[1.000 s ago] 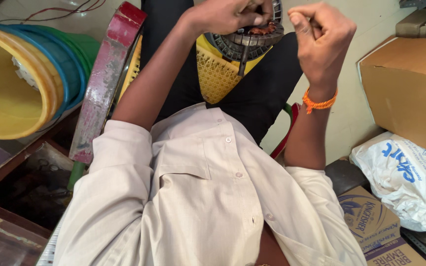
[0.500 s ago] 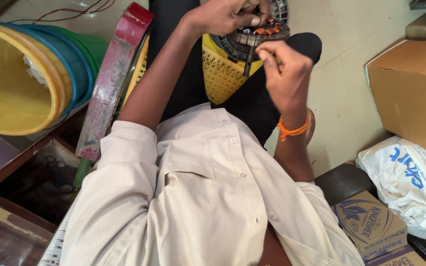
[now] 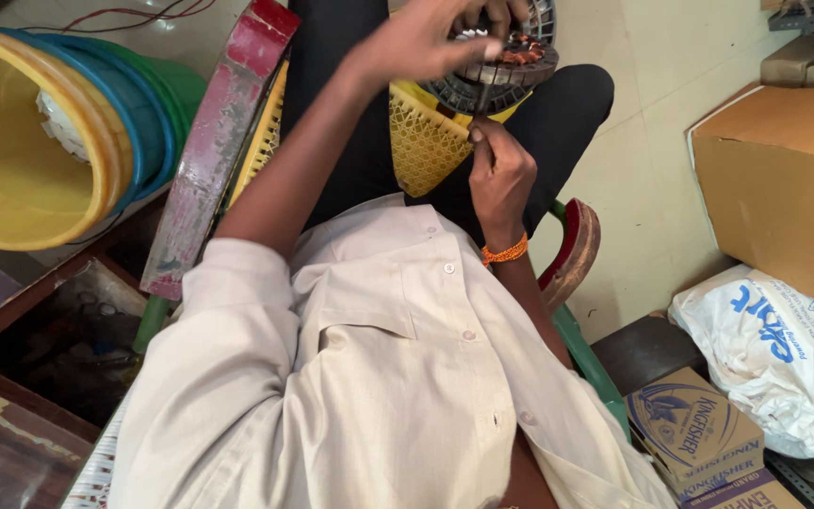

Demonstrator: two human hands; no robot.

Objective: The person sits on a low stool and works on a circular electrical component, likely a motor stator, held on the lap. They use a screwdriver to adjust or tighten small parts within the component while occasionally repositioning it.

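Head view, looking down my own chest. My left hand [image 3: 426, 42] is clamped over the near rim of the motor stator [image 3: 501, 61], fingers curled shut across its top, so the ring sits mostly under and just beyond that grip, resting on the yellow perforated basket [image 3: 421, 141] in my lap. My right hand [image 3: 499, 174] is just below the grip, closed in a pinch at the stator's lower edge; it seems to nip something thin, likely wire or a slim tool, but I cannot tell which. The stator is a flat ring of dark laminations with 1 patch of copper winding showing on the side away from my left palm. Its long spread runs across the lap, left to right; its bore axis points up and slightly toward me, so the open face is tilted at the camera. Risks, as I judge them: the ring is propped on a sloped basket edge and could roll off toward the floor if the left hold loosens; a hard tug from the right pinch could nick enamel or snap a strand; fingertips sit near sharp slot edges.
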